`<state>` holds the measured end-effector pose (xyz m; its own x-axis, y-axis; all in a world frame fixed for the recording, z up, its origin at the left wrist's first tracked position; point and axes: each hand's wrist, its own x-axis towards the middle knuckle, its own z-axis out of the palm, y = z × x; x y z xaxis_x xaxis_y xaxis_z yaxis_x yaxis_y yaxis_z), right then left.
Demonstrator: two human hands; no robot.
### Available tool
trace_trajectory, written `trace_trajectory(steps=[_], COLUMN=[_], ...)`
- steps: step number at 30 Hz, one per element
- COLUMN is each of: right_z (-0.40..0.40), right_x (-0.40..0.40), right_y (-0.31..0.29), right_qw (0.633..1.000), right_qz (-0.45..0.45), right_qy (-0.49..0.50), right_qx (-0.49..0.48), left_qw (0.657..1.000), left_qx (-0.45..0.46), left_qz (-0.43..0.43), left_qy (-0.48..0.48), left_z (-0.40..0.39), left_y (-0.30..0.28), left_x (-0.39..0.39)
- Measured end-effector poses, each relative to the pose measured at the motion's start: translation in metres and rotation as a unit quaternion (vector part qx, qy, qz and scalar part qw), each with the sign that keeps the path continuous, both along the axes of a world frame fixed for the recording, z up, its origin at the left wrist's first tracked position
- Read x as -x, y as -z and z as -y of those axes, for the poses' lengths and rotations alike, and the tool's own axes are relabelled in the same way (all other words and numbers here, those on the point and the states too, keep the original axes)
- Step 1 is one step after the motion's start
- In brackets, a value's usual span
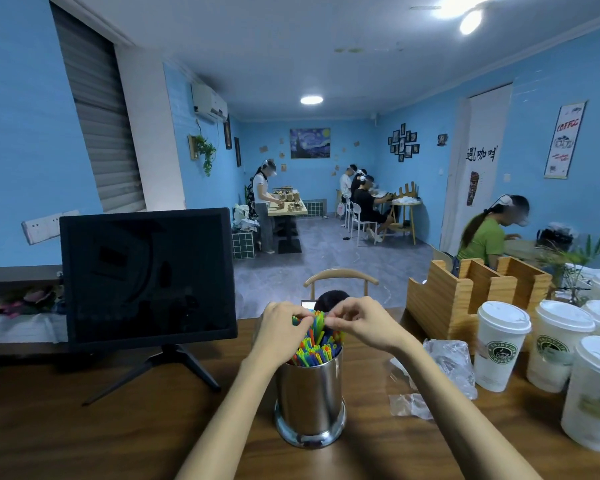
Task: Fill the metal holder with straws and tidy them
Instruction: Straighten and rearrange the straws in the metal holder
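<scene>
Above metal holder (310, 396), left hand (280, 330), right hand (360, 323) pinching straws (315, 344)

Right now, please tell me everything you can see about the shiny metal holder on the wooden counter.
The shiny cylindrical metal holder stands upright on the brown wooden counter, on a wider rounded base. Its polished wall reflects the surroundings. It is packed with colourful plastic straws, some rising above the rest. The left hand and right hand pinch those taller straws above it.

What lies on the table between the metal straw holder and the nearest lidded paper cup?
Crumpled clear plastic wrapping lies between the metal holder and the cup, in the head view.
</scene>
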<state>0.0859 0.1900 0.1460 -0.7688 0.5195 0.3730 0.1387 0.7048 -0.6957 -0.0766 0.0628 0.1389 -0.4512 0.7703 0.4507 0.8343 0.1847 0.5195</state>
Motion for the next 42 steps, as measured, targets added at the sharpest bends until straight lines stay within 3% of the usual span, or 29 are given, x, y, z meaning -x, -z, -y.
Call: trace_trajectory(steps=[8, 12, 28, 35, 39, 42], right_z=[0.009, 0.016, 0.017, 0.031, 0.038, 0.038], right_x=[-0.009, -0.008, 0.002, 0.009, 0.006, 0.003], right_y=[0.000, 0.002, -0.010, -0.053, -0.072, -0.077], right_qw=[0.996, 0.993, 0.997, 0.973, 0.924, 0.888], right_qz=[0.024, 0.076, -0.020, -0.225, -0.374, -0.447], right_qy=[-0.075, -0.090, -0.062, 0.028, 0.077, 0.095], right_qx=[0.038, 0.022, 0.037, -0.049, -0.009, 0.048], left_qw=[0.994, 0.990, 0.984, 0.978, 0.982, 0.970], left_qx=[-0.087, -0.104, -0.091, -0.076, -0.046, -0.094], left_qz=[0.056, 0.072, 0.100, 0.144, 0.132, 0.180], left_qy=[0.023, 0.058, 0.115, 0.133, 0.125, 0.133], left_z=[0.010, 0.017, 0.025, 0.028, 0.029, 0.028], left_y=[-0.004, -0.005, -0.007, -0.014, -0.013, -0.013], left_x=[0.000, -0.003, -0.003, -0.005, -0.008, -0.008])
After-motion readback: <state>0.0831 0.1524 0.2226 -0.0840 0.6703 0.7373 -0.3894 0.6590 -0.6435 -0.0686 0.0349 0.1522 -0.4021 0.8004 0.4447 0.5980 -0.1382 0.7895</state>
